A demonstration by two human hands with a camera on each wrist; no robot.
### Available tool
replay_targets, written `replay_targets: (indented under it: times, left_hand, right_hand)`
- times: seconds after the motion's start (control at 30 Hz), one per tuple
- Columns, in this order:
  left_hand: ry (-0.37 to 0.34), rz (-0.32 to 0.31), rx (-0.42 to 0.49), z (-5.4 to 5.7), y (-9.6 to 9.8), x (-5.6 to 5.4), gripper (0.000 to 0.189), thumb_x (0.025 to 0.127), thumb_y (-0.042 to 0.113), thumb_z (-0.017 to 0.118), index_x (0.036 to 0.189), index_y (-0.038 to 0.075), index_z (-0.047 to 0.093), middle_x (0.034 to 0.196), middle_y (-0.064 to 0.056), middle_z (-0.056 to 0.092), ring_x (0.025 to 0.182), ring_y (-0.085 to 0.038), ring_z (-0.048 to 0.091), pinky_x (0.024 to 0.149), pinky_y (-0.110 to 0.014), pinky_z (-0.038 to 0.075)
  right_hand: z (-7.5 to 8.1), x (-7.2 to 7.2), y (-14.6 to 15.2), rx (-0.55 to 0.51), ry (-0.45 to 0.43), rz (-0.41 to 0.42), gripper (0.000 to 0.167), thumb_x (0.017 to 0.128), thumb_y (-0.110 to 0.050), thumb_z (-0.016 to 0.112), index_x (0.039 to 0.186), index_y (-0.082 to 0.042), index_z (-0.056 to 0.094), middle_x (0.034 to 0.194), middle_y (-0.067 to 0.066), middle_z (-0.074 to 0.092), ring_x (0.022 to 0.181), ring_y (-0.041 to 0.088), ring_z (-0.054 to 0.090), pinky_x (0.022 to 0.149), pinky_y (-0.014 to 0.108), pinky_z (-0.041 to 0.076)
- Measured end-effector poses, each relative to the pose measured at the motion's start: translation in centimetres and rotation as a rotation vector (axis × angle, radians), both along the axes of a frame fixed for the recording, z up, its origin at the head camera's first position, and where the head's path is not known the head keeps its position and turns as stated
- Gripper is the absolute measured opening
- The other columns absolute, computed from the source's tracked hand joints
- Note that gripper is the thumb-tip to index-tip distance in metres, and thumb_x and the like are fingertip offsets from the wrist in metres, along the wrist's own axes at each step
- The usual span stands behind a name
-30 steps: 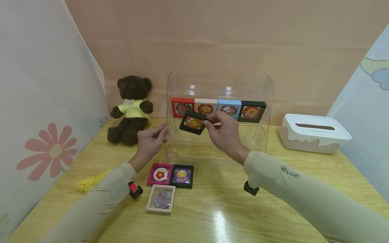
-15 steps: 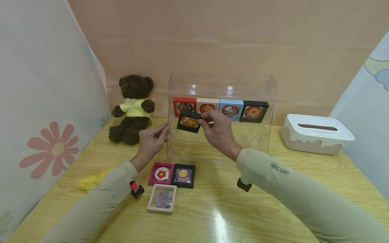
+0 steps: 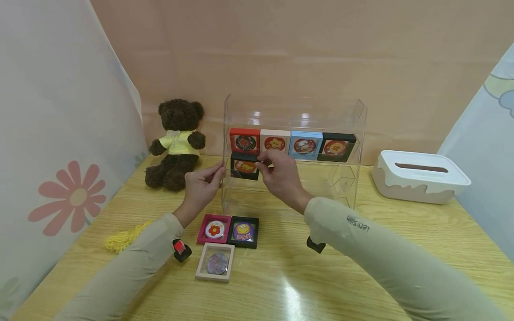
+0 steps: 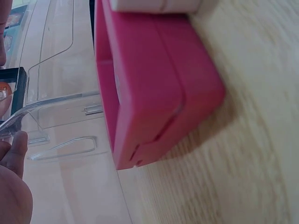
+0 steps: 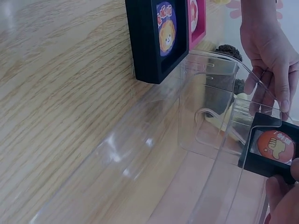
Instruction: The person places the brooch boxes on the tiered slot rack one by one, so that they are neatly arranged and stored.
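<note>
My right hand (image 3: pixel 283 178) pinches the upper right corner of a black square display frame (image 3: pixel 245 169) with thumb and fingers. The frame holds an orange-red round badge with a yellow thumbs-up, shown closely in the right wrist view. It stands at the left end of the middle tier of a clear acrylic display rack (image 3: pixel 313 180), behind that tier's clear front lip. My left hand (image 3: pixel 201 185) pinches the rack's left side edge between thumb and fingers. On the tier above stand a red frame (image 3: pixel 245 141), a beige frame (image 3: pixel 275 141), a light blue frame (image 3: pixel 306 145) and another black frame (image 3: pixel 337 147).
In front of the rack lie a magenta frame (image 3: pixel 214 229), a black frame with a purple badge (image 3: pixel 244 232) and a pale frame (image 3: pixel 215 262). Yellow string (image 3: pixel 125 238) and a teddy bear (image 3: pixel 177 142) are at left; a white tissue box (image 3: pixel 420 176) stands at right.
My right hand has moved left and slightly down with the black frame, which has gone from tilted in front of the rack to upright in the middle tier. My left hand keeps its hold.
</note>
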State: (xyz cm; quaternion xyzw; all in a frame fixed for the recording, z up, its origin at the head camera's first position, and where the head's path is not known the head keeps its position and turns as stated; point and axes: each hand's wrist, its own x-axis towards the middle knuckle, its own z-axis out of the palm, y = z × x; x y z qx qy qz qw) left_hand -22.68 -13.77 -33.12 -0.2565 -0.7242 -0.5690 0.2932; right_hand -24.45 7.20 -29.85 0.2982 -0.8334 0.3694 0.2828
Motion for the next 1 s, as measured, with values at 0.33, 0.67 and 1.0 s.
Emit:
replay_targets:
  times: [0.33, 0.67, 1.0]
  left_hand:
    - [0.007, 0.007, -0.006, -0.07, -0.03, -0.04, 0.019, 0.089, -0.011, 0.059, 0.107, -0.016, 0.063, 0.087, -0.028, 0.066, 0.071, -0.043, 0.065, 0.053, -0.036, 0.058]
    - [0.014, 0.002, -0.012, -0.23, -0.13, -0.16, 0.020, 0.088, -0.011, 0.059, 0.107, -0.017, 0.063, 0.088, -0.027, 0.066, 0.071, -0.028, 0.070, 0.053, -0.036, 0.058]
    - [0.016, 0.001, -0.009, -0.06, -0.08, 0.06, 0.020, 0.088, -0.012, 0.060, 0.106, -0.018, 0.062, 0.087, -0.028, 0.066, 0.067, -0.044, 0.065, 0.052, -0.031, 0.058]
  right_hand:
    - [-0.10, -0.12, -0.49, 0.064, -0.026, -0.015, 0.004, 0.087, -0.002, 0.068, 0.091, -0.002, 0.067, 0.088, 0.007, 0.067, 0.078, 0.016, 0.061, 0.066, 0.026, 0.056]
    - [-0.61, -0.14, -0.72, 0.089, -0.015, -0.009, 0.003, 0.088, -0.004, 0.068, 0.090, -0.002, 0.067, 0.089, 0.005, 0.066, 0.077, 0.014, 0.062, 0.065, 0.025, 0.056]
    - [-0.90, -0.18, -1.05, 0.093, -0.027, -0.013, 0.003, 0.087, -0.005, 0.069, 0.089, -0.003, 0.068, 0.086, 0.005, 0.066, 0.075, 0.013, 0.062, 0.064, 0.025, 0.056]
